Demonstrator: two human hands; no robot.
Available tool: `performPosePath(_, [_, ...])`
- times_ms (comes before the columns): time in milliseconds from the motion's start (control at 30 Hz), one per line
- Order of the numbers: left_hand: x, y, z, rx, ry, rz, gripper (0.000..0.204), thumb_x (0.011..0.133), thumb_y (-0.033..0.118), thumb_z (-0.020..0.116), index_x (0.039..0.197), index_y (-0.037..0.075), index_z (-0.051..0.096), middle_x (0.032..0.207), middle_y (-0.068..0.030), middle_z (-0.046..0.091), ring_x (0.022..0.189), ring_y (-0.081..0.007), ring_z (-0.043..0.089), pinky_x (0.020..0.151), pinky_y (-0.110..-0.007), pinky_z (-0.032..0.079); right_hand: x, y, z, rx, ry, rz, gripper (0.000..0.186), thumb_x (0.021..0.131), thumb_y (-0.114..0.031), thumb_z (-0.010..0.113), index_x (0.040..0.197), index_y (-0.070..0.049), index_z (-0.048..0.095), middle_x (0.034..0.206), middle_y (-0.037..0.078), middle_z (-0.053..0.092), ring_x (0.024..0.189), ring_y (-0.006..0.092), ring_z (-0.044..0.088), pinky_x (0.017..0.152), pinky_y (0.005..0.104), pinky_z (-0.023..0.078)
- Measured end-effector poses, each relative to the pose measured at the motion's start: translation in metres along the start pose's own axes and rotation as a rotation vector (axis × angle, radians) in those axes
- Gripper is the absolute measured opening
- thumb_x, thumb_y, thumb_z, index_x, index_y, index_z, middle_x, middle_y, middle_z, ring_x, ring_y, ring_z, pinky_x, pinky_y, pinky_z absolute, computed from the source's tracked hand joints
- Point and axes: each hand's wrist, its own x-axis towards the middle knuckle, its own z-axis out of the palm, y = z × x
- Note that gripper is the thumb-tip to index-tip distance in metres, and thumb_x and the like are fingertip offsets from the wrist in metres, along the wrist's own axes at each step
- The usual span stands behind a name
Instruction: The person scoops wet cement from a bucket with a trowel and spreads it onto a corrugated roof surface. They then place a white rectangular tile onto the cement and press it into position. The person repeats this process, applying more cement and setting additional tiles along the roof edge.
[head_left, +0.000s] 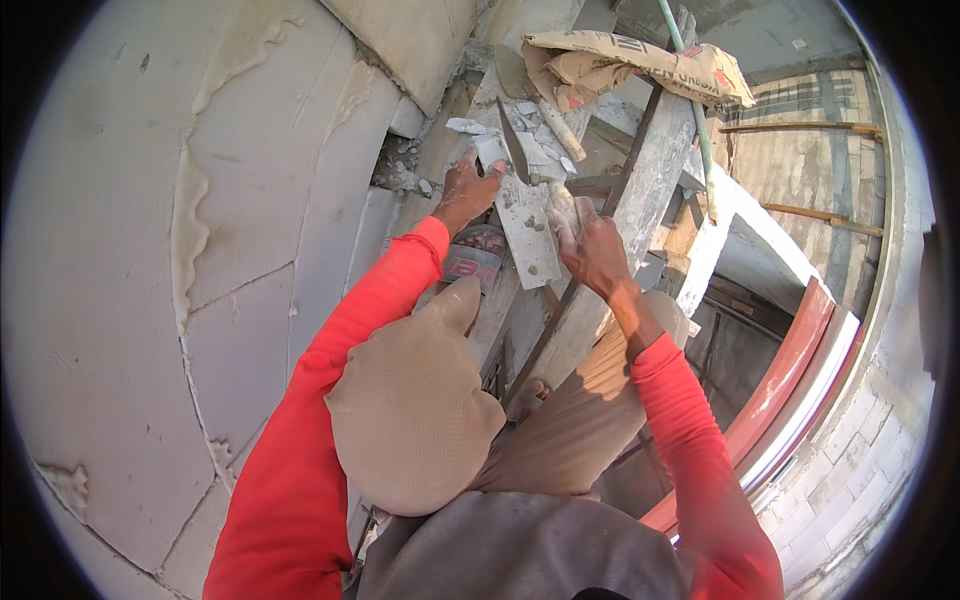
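My left hand (468,192) is closed on a small pale chunk of block (489,150) above a dusty plank. Just right of it, my right hand (592,248) grips the pale, mortar-caked handle of a trowel (514,146). The trowel's dark pointed blade is seen nearly edge-on, its tip away from me and close beside the chunk. A whitish, spattered board (528,235) lies under and between my hands. Beyond them lies a second trowel (560,130) with a wooden handle, among several pale broken bits.
A wall of large grey blocks (240,170) with squeezed-out mortar stands at left. A crumpled brown paper sack (640,65) and a thin greenish pole (690,110) lie at the far right. Planks (640,200) with gaps between them carry my sandalled feet (475,258).
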Motion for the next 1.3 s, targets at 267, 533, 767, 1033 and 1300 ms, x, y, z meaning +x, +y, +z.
performPosePath(267, [0.009,-0.004,-0.002,-0.177,-0.038,0.000,0.073,0.099,0.034,0.070,0.152,-0.010,0.046,0.133,-0.0286,0.068,0.122,-0.0407,0.068,0.104,-0.042,0.053,0.029,0.020,-0.011,0.262,0.028,0.000,0.034,0.102,-0.029,0.068,0.114,0.003,0.064,0.097,0.030,0.074,0.090,0.0549,0.069,0.075,0.0540,0.055])
performPosePath(533, [0.002,-0.025,0.002,-0.212,-0.130,-0.034,0.084,0.098,0.038,0.069,0.159,-0.009,0.036,0.145,-0.0339,0.059,0.138,-0.0430,0.057,0.116,-0.043,0.044,0.047,-0.045,-0.033,-0.080,0.066,-0.247,0.027,0.101,-0.025,0.069,0.110,-0.001,0.064,0.079,0.024,0.069,0.075,0.0481,0.068,0.069,0.0466,0.054])
performPosePath(767, [0.014,-0.025,-0.005,-0.021,-0.041,-0.034,0.087,0.099,0.042,0.069,0.161,-0.008,0.034,0.154,-0.0342,0.050,0.145,-0.0439,0.050,0.122,-0.043,0.039,0.051,0.025,0.003,-0.127,-0.195,-0.138,0.030,0.105,-0.027,0.065,0.108,0.003,0.063,0.071,0.021,0.066,0.059,0.0336,0.070,0.062,0.0412,0.055])
performPosePath(1033, [0.029,-0.028,-0.010,-0.244,-0.052,0.005,0.085,0.099,0.040,0.068,0.158,-0.012,0.035,0.153,-0.0347,0.051,0.146,-0.0428,0.050,0.122,-0.043,0.039,0.027,0.059,0.011,-0.071,-0.221,-0.163,0.029,0.105,-0.026,0.067,0.113,0.001,0.059,0.089,0.026,0.066,0.073,0.0487,0.056,0.070,0.0478,0.051])
performPosePath(1300, [0.006,0.004,-0.001,-0.146,-0.092,-0.020,0.086,0.099,0.037,0.070,0.161,-0.010,0.033,0.152,-0.0324,0.054,0.145,-0.0410,0.051,0.122,-0.042,0.038,0.022,0.075,0.024,-0.029,0.037,-0.178,0.030,0.109,-0.028,0.061,0.105,0.002,0.061,0.073,0.009,0.062,0.065,0.0163,0.057,0.062,0.0359,0.050])
